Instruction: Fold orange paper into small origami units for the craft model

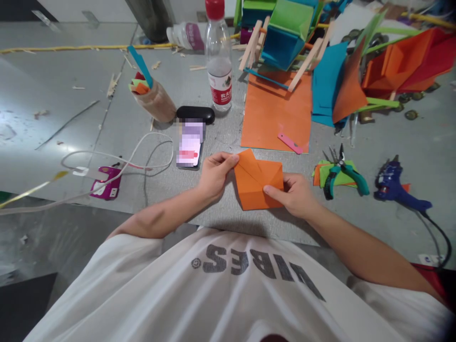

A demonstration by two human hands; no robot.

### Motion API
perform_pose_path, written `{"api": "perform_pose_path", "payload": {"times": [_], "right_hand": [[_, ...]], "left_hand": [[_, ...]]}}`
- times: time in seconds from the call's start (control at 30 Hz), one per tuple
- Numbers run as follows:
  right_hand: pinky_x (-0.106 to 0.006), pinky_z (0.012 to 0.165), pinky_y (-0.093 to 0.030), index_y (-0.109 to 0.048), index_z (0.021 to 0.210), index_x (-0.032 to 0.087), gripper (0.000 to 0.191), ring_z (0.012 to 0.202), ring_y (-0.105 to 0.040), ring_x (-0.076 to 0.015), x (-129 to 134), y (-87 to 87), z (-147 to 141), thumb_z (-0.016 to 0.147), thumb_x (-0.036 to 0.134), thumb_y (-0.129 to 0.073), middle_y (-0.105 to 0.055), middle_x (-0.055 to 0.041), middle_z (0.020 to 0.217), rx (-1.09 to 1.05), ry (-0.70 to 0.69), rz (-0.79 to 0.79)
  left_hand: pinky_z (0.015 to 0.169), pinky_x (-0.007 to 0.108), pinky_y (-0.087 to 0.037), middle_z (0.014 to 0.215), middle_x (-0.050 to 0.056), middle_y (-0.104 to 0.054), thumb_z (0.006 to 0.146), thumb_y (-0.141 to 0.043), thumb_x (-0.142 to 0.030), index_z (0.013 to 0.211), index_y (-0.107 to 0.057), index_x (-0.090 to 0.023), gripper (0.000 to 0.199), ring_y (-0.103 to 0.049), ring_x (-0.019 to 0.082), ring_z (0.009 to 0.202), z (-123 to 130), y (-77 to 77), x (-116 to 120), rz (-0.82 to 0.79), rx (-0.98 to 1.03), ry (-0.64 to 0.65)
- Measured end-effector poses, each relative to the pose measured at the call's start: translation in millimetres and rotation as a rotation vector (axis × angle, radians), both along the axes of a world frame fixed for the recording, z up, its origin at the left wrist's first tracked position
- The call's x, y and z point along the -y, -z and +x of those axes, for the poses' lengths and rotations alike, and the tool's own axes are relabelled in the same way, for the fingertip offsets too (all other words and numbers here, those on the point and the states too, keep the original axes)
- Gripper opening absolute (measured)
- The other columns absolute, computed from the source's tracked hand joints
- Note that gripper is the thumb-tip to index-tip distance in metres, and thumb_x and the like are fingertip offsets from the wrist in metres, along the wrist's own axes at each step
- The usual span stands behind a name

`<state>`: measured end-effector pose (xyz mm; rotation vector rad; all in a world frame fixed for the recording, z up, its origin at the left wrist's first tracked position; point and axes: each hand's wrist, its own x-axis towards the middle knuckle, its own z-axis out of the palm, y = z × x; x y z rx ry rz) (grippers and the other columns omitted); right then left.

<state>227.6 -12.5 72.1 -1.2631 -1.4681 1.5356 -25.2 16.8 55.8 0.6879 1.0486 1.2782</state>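
Between my hands is a folded sheet of orange paper [258, 192], held just above the table's near edge. My left hand [216, 175] pinches its upper left corner with the thumb on top. Thumb in front and fingers behind, my right hand [294, 192] grips the right side. Crease lines cross the paper, and one flap at the upper left stands out from the rest. Beyond it lies a flat orange sheet [274, 114] with a pink utility knife [290, 143] on its lower right corner.
Right of my hands lie green-handled pliers [342, 171] on paper pieces and a blue glue gun [399, 185]. A phone [189, 145], a black case [195, 114], a bottle [219, 71] and a paper-filled cup [156, 102] stand left. Colourful paper-and-stick constructions [285, 40] fill the back right.
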Motion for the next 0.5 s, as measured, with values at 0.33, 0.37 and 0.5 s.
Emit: {"api": "perform_pose_path", "payload": {"times": [0.33,0.37,0.5], "right_hand": [[-0.040,0.070,-0.070,-0.091,0.093,0.025,0.032,0.081,-0.081,-0.0276,-6,-8.6,10,0.083,0.053,-0.103,-0.091,-0.0065,0.097,0.053,0.010,0.010],[-0.040,0.069,-0.069,-0.090,0.092,0.025,0.032,0.079,-0.080,-0.0271,-6,-9.1,10,0.083,0.054,-0.103,-0.090,-0.0061,0.095,0.058,0.004,0.011],[-0.037,0.067,-0.066,-0.089,0.091,0.024,0.033,0.074,-0.075,-0.0238,-6,-10.1,6,0.083,0.053,-0.101,-0.086,-0.0038,0.088,0.064,-0.058,-0.001]], "left_hand": [[0.083,0.028,-0.065,0.090,0.005,-0.087,0.075,-0.110,-0.081,0.093,-0.090,-0.021,0.066,-0.080,0.015,0.083,-23,-9.1,-21,0.078,-0.096,0.188],[0.081,0.029,-0.064,0.090,0.006,-0.087,0.075,-0.111,-0.081,0.096,-0.091,-0.020,0.067,-0.079,0.016,0.081,-23,-9.4,-18,0.067,-0.113,0.282],[0.066,0.027,-0.054,0.083,0.005,-0.084,0.073,-0.115,-0.075,0.087,-0.090,-0.018,0.064,-0.071,0.014,0.071,-21,-9.2,-9,0.043,-0.203,0.434]]}}
